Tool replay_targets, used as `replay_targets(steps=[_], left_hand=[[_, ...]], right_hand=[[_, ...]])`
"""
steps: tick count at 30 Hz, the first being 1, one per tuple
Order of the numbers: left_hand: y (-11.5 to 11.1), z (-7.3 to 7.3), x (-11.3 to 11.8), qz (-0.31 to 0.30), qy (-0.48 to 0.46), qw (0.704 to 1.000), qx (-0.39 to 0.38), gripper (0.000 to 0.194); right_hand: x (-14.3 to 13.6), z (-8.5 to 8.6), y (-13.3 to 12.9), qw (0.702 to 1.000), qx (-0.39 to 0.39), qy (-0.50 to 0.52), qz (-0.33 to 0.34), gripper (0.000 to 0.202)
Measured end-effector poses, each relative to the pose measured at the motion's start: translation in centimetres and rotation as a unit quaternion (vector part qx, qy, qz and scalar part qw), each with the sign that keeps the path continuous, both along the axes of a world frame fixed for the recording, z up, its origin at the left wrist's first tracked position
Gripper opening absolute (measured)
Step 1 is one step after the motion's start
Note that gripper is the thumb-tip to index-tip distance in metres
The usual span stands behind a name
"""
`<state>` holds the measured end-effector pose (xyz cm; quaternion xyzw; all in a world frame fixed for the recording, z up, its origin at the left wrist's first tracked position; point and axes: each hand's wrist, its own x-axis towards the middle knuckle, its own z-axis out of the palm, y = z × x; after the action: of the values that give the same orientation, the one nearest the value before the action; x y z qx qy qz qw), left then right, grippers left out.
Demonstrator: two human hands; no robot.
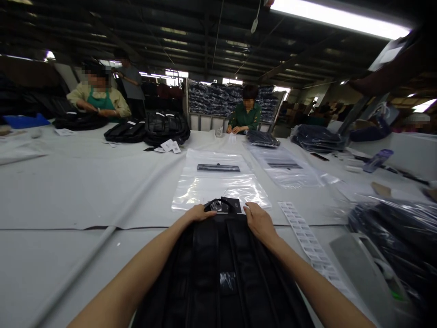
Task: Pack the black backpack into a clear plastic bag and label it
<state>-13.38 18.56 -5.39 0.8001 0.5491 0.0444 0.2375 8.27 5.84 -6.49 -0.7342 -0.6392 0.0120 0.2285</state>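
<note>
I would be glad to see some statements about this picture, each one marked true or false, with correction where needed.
1. The black backpack is between the person's arms. True.
2. The label strip is left of the backpack. False: it is on the right.
3. A black tag is at the backpack's top end. True.
4. The apron at the left is red. False: it is green.
5. A flat transparent bag lies beyond the backpack. True.

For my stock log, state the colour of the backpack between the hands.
The backpack is black; the head view shows it best.
</note>
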Motion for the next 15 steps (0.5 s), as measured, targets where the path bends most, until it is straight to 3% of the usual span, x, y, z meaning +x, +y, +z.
replay_targets(steps=[4, 8, 11, 15], left_hand=[[0.2, 0.3, 0.3, -0.003, 0.002, 1.000, 0.007, 0.061], [-0.9, 2.4, -0.2, 0.018, -0.010, 0.998, 0.065, 0.053], [-4.1, 5.0, -1.4, 0.025, -0.050, 0.987, 0.151, 0.047], [-8.3, 7.5, -2.6, -0.041, -0.099, 0.977, 0.183, 0.041]], right_hand=[[-2.7, -2.8, -3.9, 0.992, -0.016, -0.030, 0.120, 0.060], [-3.9, -5.4, -5.1, 0.990, -0.078, -0.028, 0.118, 0.067], [-3.8, -5.5, -4.7, 0.989, -0.084, -0.025, 0.118, 0.068], [-3.8, -5.0, -4.5, 0.990, -0.077, -0.026, 0.115, 0.068]])
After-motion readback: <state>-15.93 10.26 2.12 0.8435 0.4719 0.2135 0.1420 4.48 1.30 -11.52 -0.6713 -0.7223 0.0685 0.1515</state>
